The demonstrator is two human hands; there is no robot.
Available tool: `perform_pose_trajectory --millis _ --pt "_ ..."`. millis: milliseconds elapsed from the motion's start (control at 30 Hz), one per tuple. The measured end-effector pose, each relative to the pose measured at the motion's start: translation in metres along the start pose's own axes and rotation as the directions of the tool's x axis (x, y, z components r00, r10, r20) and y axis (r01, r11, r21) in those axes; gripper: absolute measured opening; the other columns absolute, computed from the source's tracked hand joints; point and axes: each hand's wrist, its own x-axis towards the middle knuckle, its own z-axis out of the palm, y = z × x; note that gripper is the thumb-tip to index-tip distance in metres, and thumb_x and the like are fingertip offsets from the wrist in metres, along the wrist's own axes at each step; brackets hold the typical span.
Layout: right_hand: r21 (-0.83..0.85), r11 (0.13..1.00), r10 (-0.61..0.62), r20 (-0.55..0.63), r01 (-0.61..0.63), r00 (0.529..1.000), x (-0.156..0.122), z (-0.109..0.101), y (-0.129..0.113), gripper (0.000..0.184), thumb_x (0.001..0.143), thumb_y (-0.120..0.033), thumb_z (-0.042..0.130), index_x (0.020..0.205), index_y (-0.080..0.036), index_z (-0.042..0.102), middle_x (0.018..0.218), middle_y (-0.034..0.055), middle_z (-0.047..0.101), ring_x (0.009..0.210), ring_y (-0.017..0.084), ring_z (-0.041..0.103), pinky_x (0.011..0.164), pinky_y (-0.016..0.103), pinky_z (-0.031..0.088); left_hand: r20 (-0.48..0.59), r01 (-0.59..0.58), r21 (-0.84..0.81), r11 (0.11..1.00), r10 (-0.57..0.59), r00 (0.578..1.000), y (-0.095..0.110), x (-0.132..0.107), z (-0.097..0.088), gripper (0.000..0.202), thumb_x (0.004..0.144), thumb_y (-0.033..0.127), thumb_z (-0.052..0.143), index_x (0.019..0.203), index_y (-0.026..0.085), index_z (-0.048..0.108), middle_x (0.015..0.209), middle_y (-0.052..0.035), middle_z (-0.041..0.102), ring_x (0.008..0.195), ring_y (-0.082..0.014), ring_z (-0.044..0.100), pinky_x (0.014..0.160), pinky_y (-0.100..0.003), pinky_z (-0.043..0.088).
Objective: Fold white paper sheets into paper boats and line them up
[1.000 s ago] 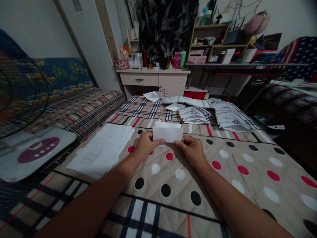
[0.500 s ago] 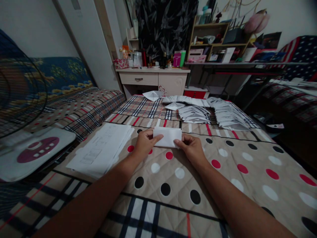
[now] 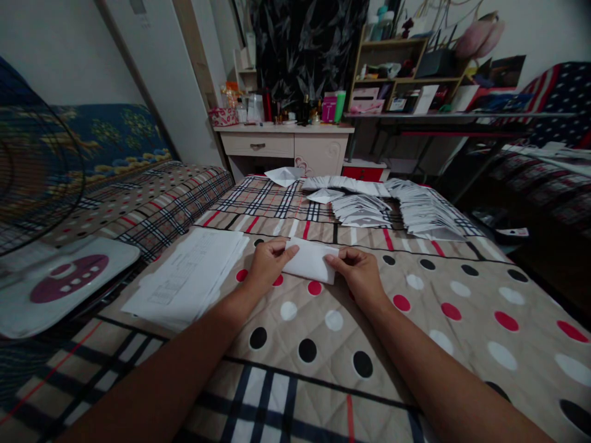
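Observation:
A small folded sheet of white paper (image 3: pixel 310 261) is stretched between my two hands, just above the polka-dot bedspread. My left hand (image 3: pixel 271 261) pinches its left end, thumb on top and fingers behind. At the other end, my right hand (image 3: pixel 359 268) grips the paper between thumb and curled fingers. The paper slants, its right end lower than its left. To the left of my left hand lies a stack of printed sheets (image 3: pixel 184 277). Beyond my hands are rows of folded white papers (image 3: pixel 429 212), with a smaller fanned pile (image 3: pixel 361 211) beside them.
Two loose folded papers, one at the far edge (image 3: pixel 283 176) and one nearer (image 3: pixel 325 195), lie on the bedspread (image 3: pixel 295 381). A fan (image 3: pixel 37 160) and its white base (image 3: pixel 69 283) stand left. A cluttered dresser (image 3: pixel 281 143) is behind, with a desk and shelf at right.
The folded paper has tilted, its right end dropping toward me. My left thumb has shifted slightly up and left; both hands keep their hold on it.

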Motion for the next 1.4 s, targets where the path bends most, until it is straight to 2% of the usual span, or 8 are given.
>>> perform_pose_trajectory --millis 133,333,567,733,833,1000,1267,1400 --pt "0.023 0.999 0.036 -0.037 -0.035 0.999 0.0009 -0.0003 0.0012 0.029 0.054 -0.037 0.084 0.057 -0.016 0.064 0.056 -0.0002 0.061 0.051 0.012 0.049 0.049 0.025 0.037 -0.032 -0.025 0.008 1.0 0.025 0.999 -0.0023 0.0005 -0.0022 0.019 0.076 0.035 0.069 0.073 0.017 0.074 0.092 -0.0052 0.072 0.086 -0.0185 0.065 0.077 -0.029 0.053" --pt "0.003 0.997 -0.08 -0.07 0.081 0.994 0.0028 -0.003 0.0014 0.021 0.06 -0.036 0.078 0.059 -0.017 0.07 0.082 0.0064 0.071 0.068 0.017 0.059 0.058 0.027 0.045 -0.046 -0.013 0.039 0.999 0.015 0.999 -0.0014 0.0002 -0.0023 0.023 0.071 0.036 0.073 0.059 0.018 0.067 0.066 -0.0002 0.062 0.066 -0.0142 0.057 0.062 -0.026 0.049" --pt "-0.018 1.0 0.015 -0.133 -0.017 0.991 -0.001 -0.0033 -0.0044 0.022 0.058 -0.035 0.081 0.059 -0.016 0.069 0.059 0.0024 0.064 0.055 0.014 0.052 0.052 0.026 0.041 -0.054 0.01 0.008 1.0 -0.009 0.998 -0.0008 -0.0012 -0.0018 0.027 0.071 0.036 0.075 0.055 0.018 0.064 0.06 0.0015 0.058 0.061 -0.0123 0.053 0.059 -0.025 0.045" --pt "-0.009 1.0 0.015 -0.163 -0.017 0.986 -0.0011 -0.0039 -0.0045 0.025 0.058 -0.035 0.081 0.056 -0.015 0.066 0.055 0.0001 0.06 0.052 0.012 0.049 0.049 0.024 0.038 -0.009 -0.038 0.0 0.999 0.038 0.999 -0.0032 0.0 -0.0035 0.019 0.075 0.035 0.071 0.071 0.017 0.073 0.078 -0.002 0.07 0.077 -0.0156 0.063 0.072 -0.027 0.051" --pt "-0.003 1.0 0.017 -0.177 -0.018 0.984 -0.0009 -0.0041 -0.0044 0.025 0.059 -0.034 0.081 0.055 -0.015 0.065 0.053 -0.0009 0.058 0.051 0.011 0.048 0.049 0.024 0.036 -0.013 -0.075 -0.014 0.997 0.075 0.997 -0.0042 0.0008 -0.0043 0.017 0.074 0.033 0.071 0.072 0.017 0.073 0.086 -0.0041 0.072 0.083 -0.0172 0.066 0.078 -0.028 0.053" --pt "0.019 0.999 0.036 -0.168 -0.034 0.985 -0.0009 -0.0033 -0.0067 0.023 0.057 -0.033 0.082 0.058 -0.015 0.067 0.055 -0.0007 0.06 0.052 0.011 0.05 0.05 0.024 0.038 -0.089 -0.052 -0.062 0.997 0.047 0.995 -0.0065 0.0017 -0.0037 0.015 0.069 0.031 0.076 0.072 0.017 0.074 0.082 -0.004 0.073 0.081 -0.0174 0.067 0.078 -0.029 0.053" --pt "0.054 0.998 -0.006 -0.128 0.013 0.992 0.0028 -0.0056 -0.0009 0.024 0.06 -0.034 0.081 0.056 -0.016 0.066 0.057 -0.0001 0.061 0.055 0.011 0.051 0.052 0.024 0.039 -0.128 0.035 -0.134 0.99 -0.053 0.99 -0.0048 0.0019 -0.0022 0.022 0.062 0.035 0.081 0.069 0.015 0.073 0.07 -0.0028 0.072 0.066 -0.0148 0.063 0.062 -0.025 0.051" --pt "0.072 0.996 -0.05 -0.145 0.061 0.988 0.0035 -0.006 0.001 0.024 0.06 -0.032 0.081 0.053 -0.017 0.064 0.077 0.0042 0.069 0.071 0.015 0.06 0.059 0.025 0.044 -0.124 0.061 -0.14 0.988 -0.078 0.989 -0.0027 0.001 -0.002 0.023 0.062 0.034 0.081 0.068 0.015 0.072 0.07 -0.0029 0.071 0.065 -0.0142 0.063 0.062 -0.024 0.051"
